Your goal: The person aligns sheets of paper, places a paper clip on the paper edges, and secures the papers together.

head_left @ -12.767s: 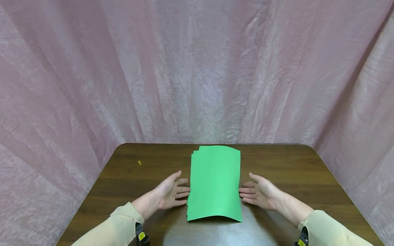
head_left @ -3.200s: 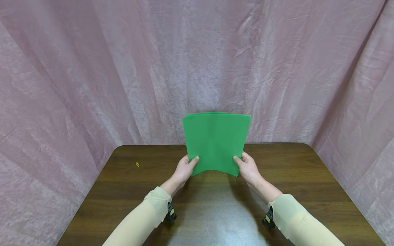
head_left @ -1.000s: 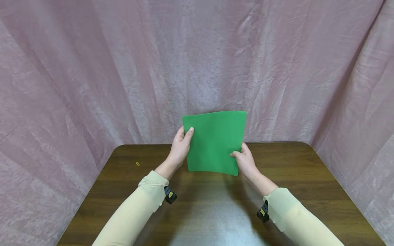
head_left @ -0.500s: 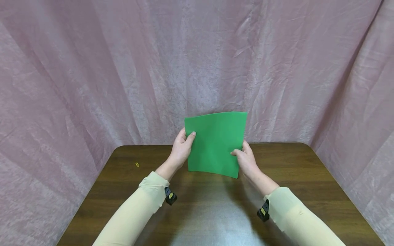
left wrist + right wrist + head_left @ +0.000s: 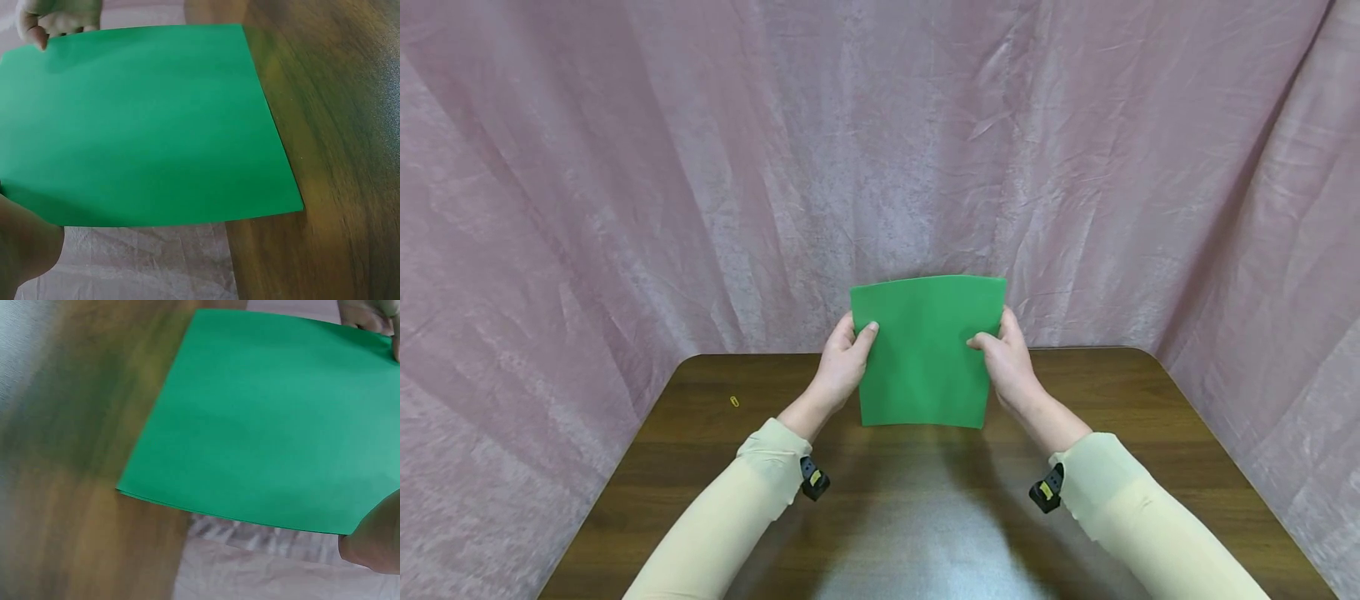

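A stack of green paper sheets [image 5: 925, 367] stands nearly upright above the table in the head view, slightly bowed along its top edge. My left hand [image 5: 840, 360] grips its left side, thumb on the near face, other fingers mostly hidden behind. On the opposite side my right hand [image 5: 1011, 364] holds the edge the same way, at about the same height. The left wrist view shows the broad face of the green sheets [image 5: 150, 125]. Along one edge in the right wrist view, the sheets [image 5: 262, 419] lie closely together. Whether the bottom edge touches the table is hard to tell.
A small yellow paper clip [image 5: 734, 401] lies on the brown wooden table [image 5: 685, 500], toward the back left. Pink curtains [image 5: 880, 167] hang behind the table and at its sides. Small black devices sit at both wrists, the left one [image 5: 815, 479] beside the sleeve cuff.
The sheets, loosely stacked flat at first, were lifted upright and their edges now align. My left hand slid higher on its side; just now my right hand moved up too.
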`<state>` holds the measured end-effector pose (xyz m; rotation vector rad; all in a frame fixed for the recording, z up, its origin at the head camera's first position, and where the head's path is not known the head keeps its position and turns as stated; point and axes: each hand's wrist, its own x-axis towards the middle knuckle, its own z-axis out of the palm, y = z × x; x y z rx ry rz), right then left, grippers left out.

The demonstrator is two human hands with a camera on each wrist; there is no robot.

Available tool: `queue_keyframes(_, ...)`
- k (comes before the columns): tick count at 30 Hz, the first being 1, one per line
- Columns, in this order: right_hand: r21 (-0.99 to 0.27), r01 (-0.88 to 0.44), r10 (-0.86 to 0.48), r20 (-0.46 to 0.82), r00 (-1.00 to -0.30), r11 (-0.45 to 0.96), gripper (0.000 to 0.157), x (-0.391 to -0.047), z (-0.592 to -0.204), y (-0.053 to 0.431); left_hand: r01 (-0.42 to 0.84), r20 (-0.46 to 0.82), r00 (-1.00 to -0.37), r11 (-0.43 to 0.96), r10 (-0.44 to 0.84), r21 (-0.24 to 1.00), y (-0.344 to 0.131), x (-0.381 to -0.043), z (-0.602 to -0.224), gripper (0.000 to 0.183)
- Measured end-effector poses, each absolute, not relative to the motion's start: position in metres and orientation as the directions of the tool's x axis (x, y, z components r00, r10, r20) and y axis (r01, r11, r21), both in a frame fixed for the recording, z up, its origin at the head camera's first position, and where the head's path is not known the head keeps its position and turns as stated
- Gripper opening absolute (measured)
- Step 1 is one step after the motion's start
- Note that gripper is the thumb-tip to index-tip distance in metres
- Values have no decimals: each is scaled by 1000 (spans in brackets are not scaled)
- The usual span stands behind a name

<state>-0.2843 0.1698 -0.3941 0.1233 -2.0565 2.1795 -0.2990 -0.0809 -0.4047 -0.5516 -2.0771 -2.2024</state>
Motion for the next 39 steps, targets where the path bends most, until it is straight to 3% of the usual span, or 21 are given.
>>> queue_keyframes(9,-955,-294,6,294,-956,-46,74,-288,-362,171,281,291,-934,-80,205,956,-81,-300,-407,29)
queue_keyframes(18,-918,-381,4,384,-923,106,76,-290,-345,167,276,282,-936,-56,209,959,-79,-298,-406,32)
queue_keyframes(21,-879,-414,24,431,-902,237,74,-290,-343,167,278,283,-938,-55,201,959,-79,-298,-406,33)
queue_keyframes(24,-711,-472,25,565,-824,521,70,-288,-340,165,280,286,-938,-57,194,958,-79,-298,-406,33)
queue_keyframes(28,-344,-498,-100,737,-669,796,67,-285,-335,152,290,296,-937,-60,188,955,-78,-298,-407,32)
queue_keyframes(30,-190,-520,-214,756,-618,833,67,-282,-333,138,301,308,-932,-65,192,951,-78,-298,-407,31)
queue_keyframes(33,-43,-570,-385,695,-607,820,65,-275,-332,112,331,340,-916,-79,214,940,-80,-299,-408,32)
queue_keyframes(39,69,-610,-548,526,-650,789,64,-268,-333,70,400,401,-870,-65,286,914,-85,-299,-408,41)
